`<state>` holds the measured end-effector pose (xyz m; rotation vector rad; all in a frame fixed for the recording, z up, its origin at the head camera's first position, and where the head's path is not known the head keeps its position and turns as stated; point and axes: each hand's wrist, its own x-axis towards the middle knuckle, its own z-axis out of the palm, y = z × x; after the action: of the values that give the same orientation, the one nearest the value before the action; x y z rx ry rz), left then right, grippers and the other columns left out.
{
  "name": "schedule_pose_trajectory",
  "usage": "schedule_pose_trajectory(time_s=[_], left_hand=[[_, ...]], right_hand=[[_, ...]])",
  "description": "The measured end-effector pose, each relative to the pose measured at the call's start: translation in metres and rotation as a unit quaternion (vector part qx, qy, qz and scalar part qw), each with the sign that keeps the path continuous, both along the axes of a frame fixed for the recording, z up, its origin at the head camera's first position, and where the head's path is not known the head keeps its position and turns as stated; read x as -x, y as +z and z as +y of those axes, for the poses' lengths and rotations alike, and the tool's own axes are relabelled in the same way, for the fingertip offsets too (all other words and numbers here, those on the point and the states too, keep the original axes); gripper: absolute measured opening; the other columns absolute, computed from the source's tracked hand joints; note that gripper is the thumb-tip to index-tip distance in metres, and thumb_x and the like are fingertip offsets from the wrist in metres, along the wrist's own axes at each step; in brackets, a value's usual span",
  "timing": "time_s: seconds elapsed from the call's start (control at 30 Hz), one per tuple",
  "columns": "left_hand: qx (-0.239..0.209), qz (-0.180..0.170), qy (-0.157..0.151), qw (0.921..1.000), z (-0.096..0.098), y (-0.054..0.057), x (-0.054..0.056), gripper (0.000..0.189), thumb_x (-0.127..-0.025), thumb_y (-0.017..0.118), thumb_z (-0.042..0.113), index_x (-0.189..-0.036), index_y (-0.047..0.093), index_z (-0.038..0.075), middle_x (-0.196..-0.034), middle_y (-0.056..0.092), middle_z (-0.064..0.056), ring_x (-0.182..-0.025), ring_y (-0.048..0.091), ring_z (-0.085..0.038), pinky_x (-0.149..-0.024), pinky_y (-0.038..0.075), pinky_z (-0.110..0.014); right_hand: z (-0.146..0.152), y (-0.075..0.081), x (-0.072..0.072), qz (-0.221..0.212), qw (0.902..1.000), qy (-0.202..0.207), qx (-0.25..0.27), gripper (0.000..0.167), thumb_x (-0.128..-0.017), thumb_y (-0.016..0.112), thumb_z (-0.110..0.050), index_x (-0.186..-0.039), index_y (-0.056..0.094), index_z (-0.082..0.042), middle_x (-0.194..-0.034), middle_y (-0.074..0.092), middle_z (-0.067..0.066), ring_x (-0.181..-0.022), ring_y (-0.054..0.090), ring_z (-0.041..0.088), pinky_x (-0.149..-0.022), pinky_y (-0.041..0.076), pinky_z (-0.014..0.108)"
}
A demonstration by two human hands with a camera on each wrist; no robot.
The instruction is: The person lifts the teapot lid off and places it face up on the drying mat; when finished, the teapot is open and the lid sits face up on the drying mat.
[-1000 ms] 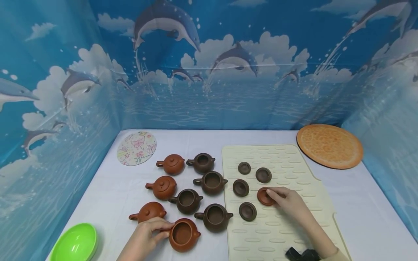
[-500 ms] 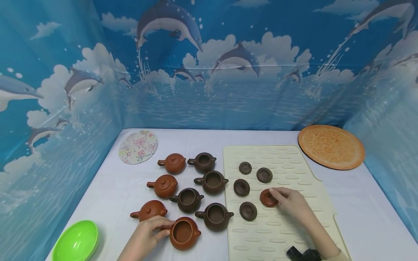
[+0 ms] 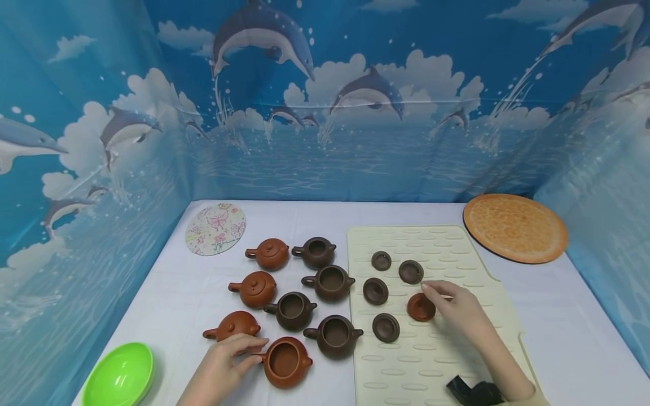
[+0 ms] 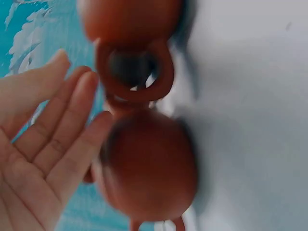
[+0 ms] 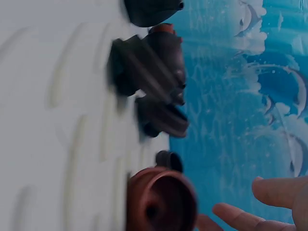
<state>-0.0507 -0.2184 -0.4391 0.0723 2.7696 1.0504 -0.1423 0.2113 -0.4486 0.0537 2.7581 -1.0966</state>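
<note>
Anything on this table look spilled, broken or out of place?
No spill or damage shows. The odd one is the front red teapot: lidless, while the other three red teapots are covered; one red lid lies by four dark lids on the mat.

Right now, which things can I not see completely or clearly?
Front lidded teapot, head view: partly hidden by the left hand.
Bowl, head view: cut off by the bottom edge.
Upper teapot, left wrist view: blurred and cut off by the top edge.
Red lid and right hand, right wrist view: cut off by the frame's edges.
</note>
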Motion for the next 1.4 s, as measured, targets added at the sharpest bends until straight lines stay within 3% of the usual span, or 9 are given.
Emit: schedule_pose_trajectory(time_s=[0.17, 0.23, 0.33, 0.5, 0.63, 0.93, 1.07, 1.2, 1.4], left_hand=[[0.011, 0.094, 0.066, 0.9933, -0.012, 0.013, 0.000, 0.033, -0.080, 0.079, 0.004, -0.105, 0.076, 0.025, -0.098, 0.072, 0.013, -0.083, 0.063, 0.001, -0.072, 0.057, -0.020], [0.025, 0.127, 0.084, 0.9880, -0.022, 0.015, 0.002, 0.033, -0.079, 0.079, 0.002, -0.104, 0.076, 0.024, -0.097, 0.073, 0.011, -0.083, 0.066, 0.000, -0.072, 0.057, -0.022], [0.054, 0.142, 0.099, 0.9835, -0.038, 0.015, 0.006, 0.032, -0.080, 0.079, 0.003, -0.106, 0.076, 0.020, -0.100, 0.074, 0.006, -0.088, 0.070, -0.009, -0.076, 0.060, -0.028], [0.078, 0.098, 0.104, 0.9866, -0.058, 0.009, 0.013, 0.030, -0.084, 0.076, 0.003, -0.112, 0.075, 0.013, -0.109, 0.073, -0.005, -0.102, 0.068, -0.027, -0.087, 0.058, -0.043], [0.076, 0.049, 0.104, 0.9904, -0.066, 0.002, 0.017, 0.030, -0.086, 0.073, 0.002, -0.115, 0.074, 0.011, -0.114, 0.071, -0.010, -0.110, 0.065, -0.032, -0.092, 0.056, -0.049], [0.016, 0.019, 0.107, 0.9939, -0.078, -0.011, 0.023, 0.028, -0.086, 0.072, 0.000, -0.114, 0.073, 0.006, -0.110, 0.074, -0.012, -0.097, 0.072, -0.022, -0.083, 0.060, -0.029], [-0.014, -0.006, 0.107, 0.9942, -0.081, -0.013, 0.025, 0.028, -0.087, 0.072, 0.001, -0.115, 0.072, 0.004, -0.110, 0.073, -0.013, -0.094, 0.073, -0.015, -0.080, 0.059, -0.024], [-0.016, -0.030, 0.108, 0.9935, -0.083, -0.016, 0.027, 0.029, -0.088, 0.071, 0.005, -0.118, 0.071, 0.005, -0.111, 0.074, -0.012, -0.097, 0.072, -0.020, -0.083, 0.059, -0.029], [-0.005, -0.050, 0.112, 0.9924, -0.087, -0.017, 0.029, 0.028, -0.089, 0.072, 0.012, -0.115, 0.073, 0.006, -0.112, 0.073, -0.012, -0.102, 0.070, -0.026, -0.084, 0.059, -0.037]], right_hand=[[-0.022, 0.025, -0.002, 0.064, 0.9971, 0.025, 0.033, 0.046, -0.101, 0.053, -0.042, -0.129, 0.063, -0.006, -0.133, 0.061, 0.020, -0.125, 0.054, 0.042, -0.102, 0.047, 0.055], [-0.037, 0.033, -0.003, 0.081, 0.9946, 0.041, 0.051, 0.041, -0.101, 0.055, -0.040, -0.127, 0.065, -0.010, -0.129, 0.064, 0.016, -0.124, 0.056, 0.039, -0.102, 0.047, 0.055], [-0.066, 0.043, -0.001, 0.099, 0.9886, 0.077, 0.083, 0.033, -0.100, 0.058, -0.035, -0.123, 0.068, -0.014, -0.123, 0.068, 0.008, -0.119, 0.061, 0.034, -0.099, 0.050, 0.053], [-0.122, 0.052, 0.002, 0.090, 0.9708, 0.176, 0.135, 0.026, -0.098, 0.061, -0.032, -0.118, 0.071, -0.018, -0.118, 0.070, -0.001, -0.109, 0.066, 0.022, -0.093, 0.055, 0.043], [-0.168, 0.056, 0.003, 0.079, 0.9513, 0.258, 0.149, 0.024, -0.098, 0.061, -0.030, -0.117, 0.071, -0.018, -0.114, 0.071, -0.004, -0.107, 0.066, 0.014, -0.093, 0.055, 0.036], [-0.261, 0.052, -0.004, 0.062, 0.9096, 0.406, 0.062, 0.026, -0.096, 0.065, -0.033, -0.116, 0.072, -0.019, -0.113, 0.070, -0.010, -0.101, 0.061, -0.001, -0.084, 0.050, 0.014], [-0.286, 0.042, -0.011, 0.079, 0.8939, 0.441, -0.008, 0.030, -0.094, 0.067, -0.032, -0.120, 0.071, -0.016, -0.113, 0.068, -0.007, -0.103, 0.059, -0.001, -0.086, 0.049, 0.013], [-0.299, 0.035, -0.019, 0.105, 0.8825, 0.452, -0.075, 0.041, -0.093, 0.068, -0.034, -0.129, 0.065, -0.016, -0.118, 0.064, -0.004, -0.102, 0.057, 0.003, -0.085, 0.048, 0.014], [-0.308, 0.037, -0.018, 0.120, 0.8811, 0.446, -0.102, 0.034, -0.092, 0.069, -0.030, -0.124, 0.069, -0.017, -0.113, 0.064, -0.006, -0.098, 0.057, 0.003, -0.080, 0.047, 0.011]])
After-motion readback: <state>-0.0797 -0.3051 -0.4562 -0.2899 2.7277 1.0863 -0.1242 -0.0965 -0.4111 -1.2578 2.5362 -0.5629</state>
